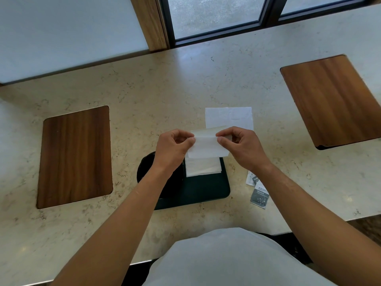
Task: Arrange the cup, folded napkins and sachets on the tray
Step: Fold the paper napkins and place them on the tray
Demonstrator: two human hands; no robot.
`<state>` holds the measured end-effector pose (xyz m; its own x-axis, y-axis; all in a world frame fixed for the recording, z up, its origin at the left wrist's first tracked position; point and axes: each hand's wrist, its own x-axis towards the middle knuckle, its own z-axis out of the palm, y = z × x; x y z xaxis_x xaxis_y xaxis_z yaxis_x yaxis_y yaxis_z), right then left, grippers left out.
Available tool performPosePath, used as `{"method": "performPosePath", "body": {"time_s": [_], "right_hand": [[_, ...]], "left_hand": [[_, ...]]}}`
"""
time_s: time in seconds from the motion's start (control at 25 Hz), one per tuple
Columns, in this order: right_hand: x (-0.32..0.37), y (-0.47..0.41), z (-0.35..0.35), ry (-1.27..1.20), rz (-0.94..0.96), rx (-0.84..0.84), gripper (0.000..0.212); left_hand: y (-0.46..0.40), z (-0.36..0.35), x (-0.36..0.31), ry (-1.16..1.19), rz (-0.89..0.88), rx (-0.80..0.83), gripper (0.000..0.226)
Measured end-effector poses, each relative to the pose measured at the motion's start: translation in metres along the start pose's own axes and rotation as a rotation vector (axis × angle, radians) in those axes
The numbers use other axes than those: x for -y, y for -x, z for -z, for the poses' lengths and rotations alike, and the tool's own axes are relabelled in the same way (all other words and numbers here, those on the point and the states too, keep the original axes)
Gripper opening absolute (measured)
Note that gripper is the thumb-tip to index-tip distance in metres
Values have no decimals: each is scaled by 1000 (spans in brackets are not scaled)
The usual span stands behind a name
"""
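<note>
The desk (144,96) of pale speckled stone runs under a window, with a wooden mat (75,156) set into it at nine o'clock and a second wooden mat (332,100) at two o'clock. Directly in front of the person lies the dark tray (198,193), its long axis running from nine to three o'clock. A folded napkin (203,167) already rests on the far half of the tray. The cup appears to sit under the left wrist at the tray's nine o'clock end, though the arm hides most of it and I cannot be sure.

Just beyond the tray at twelve o'clock a flat unfolded napkin (228,117) waits on the desk. To the tray's three o'clock, beside the right forearm, lie the sachets (258,191), off the tray and partly overlapping.

Above the tray's far edge both hands hold one napkin (207,146) in the air, folded over at the top. The left hand (173,149) pinches its nine o'clock end and the right hand (243,147) pinches its three o'clock end, so the napkin's long axis lies across, parallel to the tray. Each grip is a thumb-and-finger pinch on the paper.

The napkin on the tray lies straight towards six o'clock from the held one, just below it, equally near both hands, so I judge the coming move is a short drop towards the person.
</note>
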<state>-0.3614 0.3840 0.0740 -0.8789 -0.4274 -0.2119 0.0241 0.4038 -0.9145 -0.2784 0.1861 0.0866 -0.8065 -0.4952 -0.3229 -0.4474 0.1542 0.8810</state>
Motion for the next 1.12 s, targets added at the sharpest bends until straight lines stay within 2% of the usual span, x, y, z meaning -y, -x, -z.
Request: {"method": "performPosePath", "body": {"time_s": [0.12,0.28,0.4,0.52,0.68,0.76,0.84,0.96,1.12], "right_hand": [[-2,-1,0,51,16,-1,6],[-5,-1,-2,153,24,-34,5],[-3,-4,-2,109,-8,-7,7],[-2,-8,-2,-138,-106,85,9],[-11,-9,-9,-244,-159,51,5],[-20,-6,-12,-343,-185,69,20],[-27,-4,-16,-406,-252,92,28],[-38,-6,-24,-435,-390,58,18],[-48,-10,-30,-348,-513,13,13]], "left_hand": [[-1,1,0,-32,-5,30,8],[-1,2,0,-232,-77,38,8],[1,1,-1,-199,-107,79,10],[0,-1,-2,32,-5,129,14],[-8,-3,3,238,161,130,16],[-13,-4,6,283,232,136,18],[-18,-4,10,297,290,133,18],[-27,-5,18,185,323,97,14],[-36,-7,26,11,343,97,7]]}}
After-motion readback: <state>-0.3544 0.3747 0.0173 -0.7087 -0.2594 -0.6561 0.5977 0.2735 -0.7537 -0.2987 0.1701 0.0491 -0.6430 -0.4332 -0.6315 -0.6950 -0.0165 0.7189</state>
